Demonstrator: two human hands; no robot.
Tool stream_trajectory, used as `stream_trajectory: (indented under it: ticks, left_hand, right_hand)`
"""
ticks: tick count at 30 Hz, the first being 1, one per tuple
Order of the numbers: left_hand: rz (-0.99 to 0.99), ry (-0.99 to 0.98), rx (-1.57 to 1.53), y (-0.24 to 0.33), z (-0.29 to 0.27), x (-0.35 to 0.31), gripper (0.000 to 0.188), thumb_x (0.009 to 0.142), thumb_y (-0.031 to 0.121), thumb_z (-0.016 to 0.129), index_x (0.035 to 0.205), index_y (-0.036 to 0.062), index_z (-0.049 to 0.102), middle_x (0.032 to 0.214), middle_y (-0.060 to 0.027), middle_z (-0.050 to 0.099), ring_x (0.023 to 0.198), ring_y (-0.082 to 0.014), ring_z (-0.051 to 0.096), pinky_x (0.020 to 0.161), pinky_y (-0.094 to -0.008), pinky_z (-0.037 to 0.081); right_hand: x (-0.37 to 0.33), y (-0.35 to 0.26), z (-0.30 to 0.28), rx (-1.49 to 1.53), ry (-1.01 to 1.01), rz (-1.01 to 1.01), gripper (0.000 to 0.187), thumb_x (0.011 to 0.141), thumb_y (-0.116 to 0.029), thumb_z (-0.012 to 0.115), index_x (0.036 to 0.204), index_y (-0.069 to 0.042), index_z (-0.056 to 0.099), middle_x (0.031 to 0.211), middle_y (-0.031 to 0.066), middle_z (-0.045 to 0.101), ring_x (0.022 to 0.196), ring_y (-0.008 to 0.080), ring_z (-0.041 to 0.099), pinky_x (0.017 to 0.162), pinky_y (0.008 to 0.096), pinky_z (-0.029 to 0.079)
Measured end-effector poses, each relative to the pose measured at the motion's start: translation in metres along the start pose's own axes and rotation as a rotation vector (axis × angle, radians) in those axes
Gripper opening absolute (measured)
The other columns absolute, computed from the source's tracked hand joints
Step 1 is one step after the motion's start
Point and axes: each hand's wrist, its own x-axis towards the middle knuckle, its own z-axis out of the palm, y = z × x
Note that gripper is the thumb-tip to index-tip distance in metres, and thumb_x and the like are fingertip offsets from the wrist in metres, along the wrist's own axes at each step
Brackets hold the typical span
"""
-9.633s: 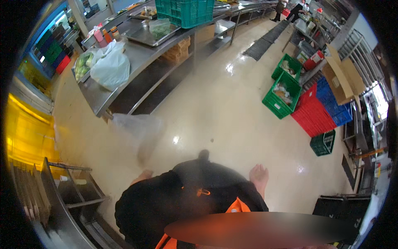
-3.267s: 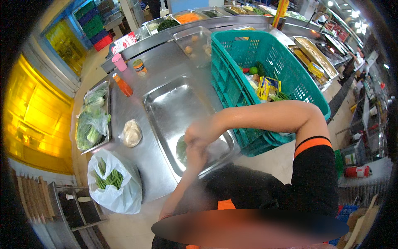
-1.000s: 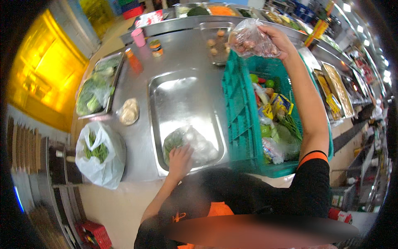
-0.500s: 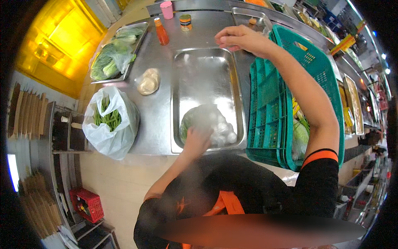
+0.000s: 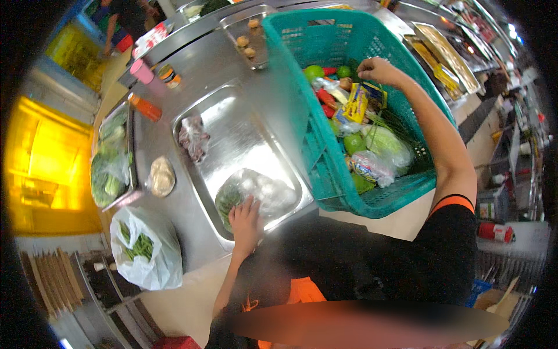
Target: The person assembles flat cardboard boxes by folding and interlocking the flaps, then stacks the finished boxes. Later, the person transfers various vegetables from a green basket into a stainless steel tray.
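Observation:
My left hand rests with outstretched fingers on a clear plastic bag of green vegetables. Beside it is a clear bag of round white pieces. Both lie in the near end of a deep metal tray. A bundle of small reddish-brown pieces lies at the tray's far left. Over the far part of the green plastic basket, my right hand hangs with loosely bent fingers and nothing visible in them. Under it are green round fruit, yellow packets and a wrapped cabbage.
Left of the tray stand a bag of green beans, a bagged pale lump, a tray of leafy greens, a red sauce bottle, a jar and a pink cup. A shallow tray stands behind.
My view has turned toward the basket. My right hand has moved from above the tray's far edge to over the basket. The reddish-brown bundle now shows in the tray. My left hand stays at the bags.

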Motion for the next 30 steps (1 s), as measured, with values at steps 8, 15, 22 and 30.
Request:
stream_trajectory:
  ticks: [8,15,22,30]
  left_hand:
    - [-0.010,-0.060,0.008,0.002,-0.001,-0.004,0.045,0.079,0.015,0.062,0.123,0.0107,0.056,0.134,-0.0112,0.048,0.117,-0.0322,0.046,0.103,-0.0496,0.028]
    - [-0.014,-0.017,-0.024,0.005,-0.003,-0.007,0.045,0.078,0.014,0.062,0.123,0.0102,0.057,0.133,-0.0110,0.049,0.117,-0.0323,0.046,0.104,-0.0476,0.028]
    - [-0.009,0.054,-0.053,0.004,-0.002,-0.008,0.042,0.077,0.014,0.063,0.118,0.0081,0.058,0.131,-0.0125,0.050,0.115,-0.0329,0.047,0.103,-0.0483,0.028]
    - [-0.029,0.034,-0.044,0.003,-0.001,-0.006,0.041,0.078,0.014,0.063,0.118,0.0090,0.059,0.131,-0.0116,0.051,0.115,-0.0307,0.048,0.103,-0.0478,0.030]
  right_hand:
    - [-0.008,0.019,0.072,-0.309,-0.048,-0.105,0.063,0.065,-0.020,0.077,0.125,-0.014,0.057,0.128,0.0148,0.054,0.115,0.0321,0.054,0.092,0.0434,0.046]
    - [-0.006,0.010,0.058,-0.885,-0.359,0.003,0.049,0.057,-0.028,0.085,0.100,-0.010,0.071,0.121,0.0128,0.058,0.111,0.0338,0.054,0.085,0.0449,0.048]
    - [0.012,0.033,0.007,-0.507,-0.293,0.250,0.058,0.069,-0.053,0.075,0.088,0.001,0.070,0.094,0.0174,0.070,0.082,0.0344,0.067,0.071,0.0427,0.054]
    - [-0.006,0.019,0.071,-0.671,-0.142,0.561,0.041,0.068,-0.030,0.077,0.099,-0.005,0.070,0.110,0.0165,0.065,0.102,0.0326,0.063,0.085,0.0431,0.053]
